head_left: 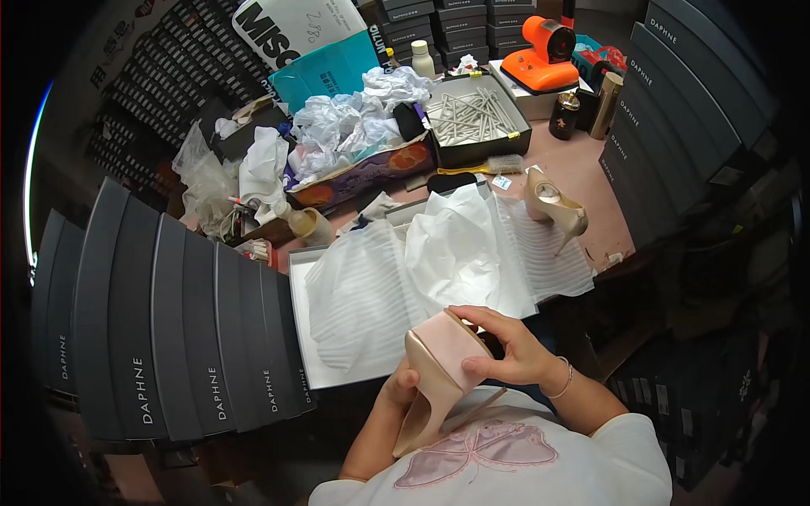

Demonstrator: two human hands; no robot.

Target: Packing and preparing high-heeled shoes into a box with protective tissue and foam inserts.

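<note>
In front of my chest I hold a champagne-beige high-heeled shoe (429, 395), tilted, its thin heel pointing toward my right. My left hand (398, 390) is closed around its side, with the thumb showing and the other fingers mostly hidden. With my right hand (504, 347), bent fingers and thumb grip a pale pink flat piece (453, 344) at the shoe's far end. Whether that piece belongs to the shoe I cannot tell. Beyond my hands lies an open shoe box (302, 337) with white tissue paper (451, 253). The matching shoe (553, 205) stands on foam wrap (553, 268) to its right.
Stacked dark shoe boxes rise at the left (169, 337) and right (675, 110). Farther back are a purple carton (363, 181) of crumpled paper, a box of pale sticks (523, 139), a yellow-handled brush (504, 164), a small bottle (565, 115) and an orange device (540, 63).
</note>
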